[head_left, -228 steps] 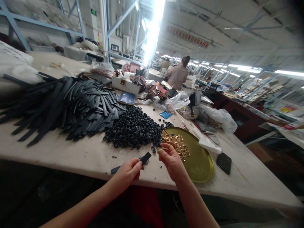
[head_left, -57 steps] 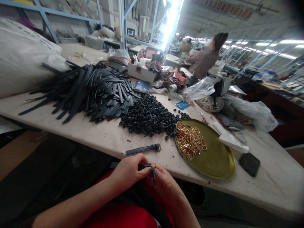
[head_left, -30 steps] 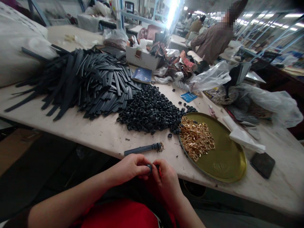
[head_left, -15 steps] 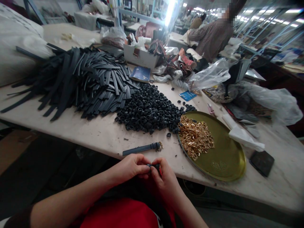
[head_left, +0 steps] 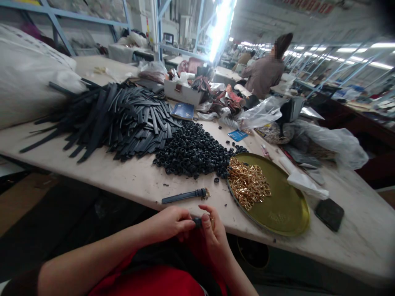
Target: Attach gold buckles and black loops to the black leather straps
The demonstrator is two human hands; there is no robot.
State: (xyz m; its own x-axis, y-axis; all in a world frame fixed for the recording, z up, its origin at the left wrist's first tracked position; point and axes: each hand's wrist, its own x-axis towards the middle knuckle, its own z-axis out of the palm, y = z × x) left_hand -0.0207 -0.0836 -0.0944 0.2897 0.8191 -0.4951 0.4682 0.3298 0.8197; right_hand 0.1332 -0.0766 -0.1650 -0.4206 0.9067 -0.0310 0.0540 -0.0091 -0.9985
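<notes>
Just over the table's front edge, my left hand [head_left: 177, 222] is closed, thumb and fingers pinching a small dark leather strap [head_left: 197, 222]. My right hand [head_left: 213, 232] grips the strap's other end, where a bit of gold buckle shows by the fingers; its index finger is lifted. Most of the strap is hidden by the hands. In front of them lies a finished-looking strap [head_left: 184, 196] with a loop and gold buckle. Beyond it are a heap of small black loops [head_left: 194, 150] and a round gold-coloured tray [head_left: 286, 209] holding a pile of gold buckles [head_left: 248, 183].
A large pile of dark strips [head_left: 123, 119] covers the left of the table. Behind stand a white box [head_left: 182, 93] and crumpled plastic bags [head_left: 333, 137]. A flat black square [head_left: 329, 213] lies right of the tray. Farther back a person [head_left: 263, 74] works.
My view has tilted up, so the table things sit lower and the right side has shifted left. My right index finger has lifted and the gold at the strap end now shows.
</notes>
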